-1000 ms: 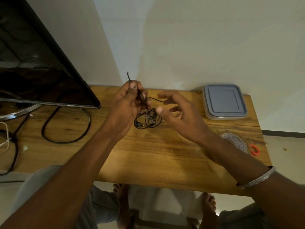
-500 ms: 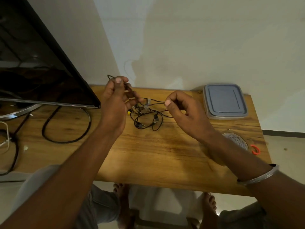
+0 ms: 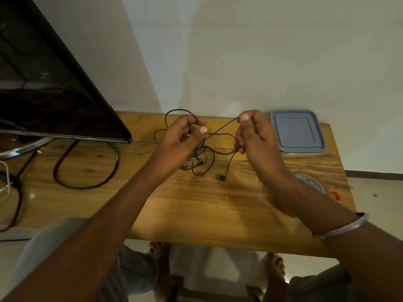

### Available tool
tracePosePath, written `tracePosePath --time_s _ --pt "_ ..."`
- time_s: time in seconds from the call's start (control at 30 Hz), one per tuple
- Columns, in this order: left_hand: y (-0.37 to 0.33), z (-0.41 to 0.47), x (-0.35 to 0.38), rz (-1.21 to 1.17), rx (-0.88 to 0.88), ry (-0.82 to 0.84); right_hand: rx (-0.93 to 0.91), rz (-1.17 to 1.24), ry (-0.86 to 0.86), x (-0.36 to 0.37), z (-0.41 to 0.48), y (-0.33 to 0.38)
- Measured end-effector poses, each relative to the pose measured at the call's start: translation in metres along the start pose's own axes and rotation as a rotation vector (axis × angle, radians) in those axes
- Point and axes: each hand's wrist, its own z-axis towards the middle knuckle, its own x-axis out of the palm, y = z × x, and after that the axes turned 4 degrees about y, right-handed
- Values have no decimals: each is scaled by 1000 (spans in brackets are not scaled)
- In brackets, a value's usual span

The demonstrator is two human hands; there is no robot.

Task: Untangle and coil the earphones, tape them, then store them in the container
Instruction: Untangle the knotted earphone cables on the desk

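Observation:
The black earphones (image 3: 209, 159) hang in loose tangled loops between my hands above the wooden table (image 3: 196, 203). My left hand (image 3: 183, 140) pinches one strand, with a loop arching up over its knuckles. My right hand (image 3: 253, 134) pinches another strand between thumb and forefinger. A cord drops from the right hand to an earbud (image 3: 222, 177) resting on the table. The grey-lidded container (image 3: 296, 131) sits shut at the back right. A tape roll (image 3: 314, 186) lies at the right edge, partly hidden by my right forearm.
A dark monitor (image 3: 50, 101) stands at the back left on a metal base, with a thick black cable (image 3: 87, 168) looping on the table. An orange ring (image 3: 335, 196) lies beside the tape. The wall runs behind the table. My knees and bare feet show below the front edge.
Both hands have drawn apart and lifted, pulling the bundle open into longer loops. One earbud now hangs down onto the table below the right hand.

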Motion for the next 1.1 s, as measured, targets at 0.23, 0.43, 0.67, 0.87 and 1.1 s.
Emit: tracePosePath --time_s 0.23,0.43,0.67,0.87,1.1 --pt "-7 -3 -3 29 -52 165 121 -49 -155 -14 10 -8" --pt "-14 -1 -9 -113 -92 91 53 -225 -102 -9 4 -20" --pt "-8 4 -14 177 272 -288 59 -370 -27 -11 5 -21" --pt "-22 5 -29 -424 131 -334 141 -513 270 -9 2 -22" --pt "-17 -2 -5 143 258 -136 -137 -190 338 9 -8 -11"
